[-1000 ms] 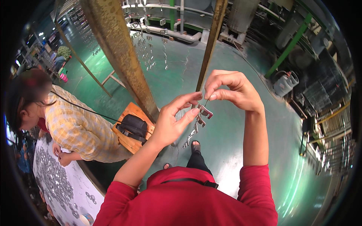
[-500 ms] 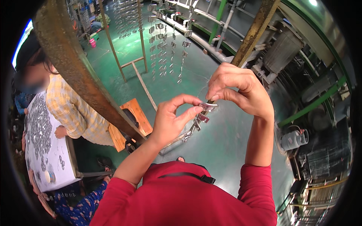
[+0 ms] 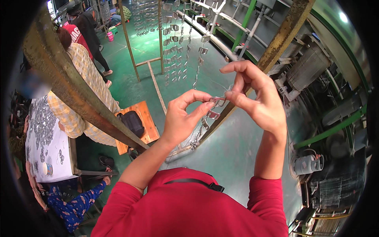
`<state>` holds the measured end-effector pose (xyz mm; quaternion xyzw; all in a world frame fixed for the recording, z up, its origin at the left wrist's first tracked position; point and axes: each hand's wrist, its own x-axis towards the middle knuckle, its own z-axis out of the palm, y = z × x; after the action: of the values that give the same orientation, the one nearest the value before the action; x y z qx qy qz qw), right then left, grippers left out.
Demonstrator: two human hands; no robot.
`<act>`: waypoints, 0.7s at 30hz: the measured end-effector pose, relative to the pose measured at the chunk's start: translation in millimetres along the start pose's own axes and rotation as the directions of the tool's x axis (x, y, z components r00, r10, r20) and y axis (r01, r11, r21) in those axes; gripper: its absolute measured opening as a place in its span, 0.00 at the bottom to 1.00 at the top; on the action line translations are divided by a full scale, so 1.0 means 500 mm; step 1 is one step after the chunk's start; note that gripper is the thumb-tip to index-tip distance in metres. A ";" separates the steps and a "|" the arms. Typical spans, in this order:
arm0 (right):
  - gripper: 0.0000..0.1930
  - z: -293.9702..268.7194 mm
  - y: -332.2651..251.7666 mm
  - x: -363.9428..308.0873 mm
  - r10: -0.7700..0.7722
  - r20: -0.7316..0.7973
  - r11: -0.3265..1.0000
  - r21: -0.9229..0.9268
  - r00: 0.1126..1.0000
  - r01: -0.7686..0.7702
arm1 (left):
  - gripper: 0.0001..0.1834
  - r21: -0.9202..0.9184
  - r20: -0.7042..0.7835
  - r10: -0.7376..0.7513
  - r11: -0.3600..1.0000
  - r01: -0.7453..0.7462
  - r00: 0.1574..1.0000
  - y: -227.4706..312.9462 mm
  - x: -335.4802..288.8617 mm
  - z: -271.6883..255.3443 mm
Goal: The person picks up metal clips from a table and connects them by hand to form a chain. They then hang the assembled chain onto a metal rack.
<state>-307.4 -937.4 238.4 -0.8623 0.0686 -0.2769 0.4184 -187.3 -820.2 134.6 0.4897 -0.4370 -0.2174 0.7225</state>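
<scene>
While the left hand [image 3: 183,118] pinches a metal clip [image 3: 218,101] between thumb and forefinger, the right hand [image 3: 258,98] sits just beside it, thumb tip at the clip's far end, forefinger lifted and parted from the thumb. Whether the right hand's fingers grip a thin wire there, I cannot tell. Below the two hands hangs a string of similar clips [image 3: 212,115], its lower end small and blurred.

The step in hand looks like fine fingertip work on the uppermost clip; the next move seems to call for a steady left pinch and a precise right thumb, with the hanging clips kept from tangling.

As for writing, pale lettering marks a red top [image 3: 77,33] on a person well beyond the left hand. A paper cup [image 3: 47,168] on the surface [image 3: 63,175] left of the hands bears coloured print, too small to read.
</scene>
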 end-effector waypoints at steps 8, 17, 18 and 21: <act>0.16 0.038 0.028 0.038 0.002 -0.221 0.995 -0.098 0.975 -0.024 | 0.08 0.123 -0.083 0.079 0.990 -0.068 0.993 -0.022 0.025 0.008; 0.13 0.052 0.032 0.109 -0.110 -0.315 0.989 -0.130 0.943 0.073 | 0.10 0.469 -0.287 0.438 0.840 -0.274 0.852 0.004 0.114 0.031; 0.13 0.054 0.026 0.122 -0.122 -0.324 0.986 -0.145 0.938 0.078 | 0.09 0.456 -0.324 0.427 0.852 -0.256 0.844 0.006 0.123 0.030; 0.13 0.048 0.014 0.151 -0.168 -0.359 0.976 -0.193 0.918 0.103 | 0.08 0.398 -0.373 0.403 0.883 -0.248 0.836 0.023 0.153 0.034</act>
<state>-230.6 -952.0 253.1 -0.8291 0.1103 -0.4572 0.3024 -162.8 -880.8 179.4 0.5583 -0.3684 0.1055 0.7358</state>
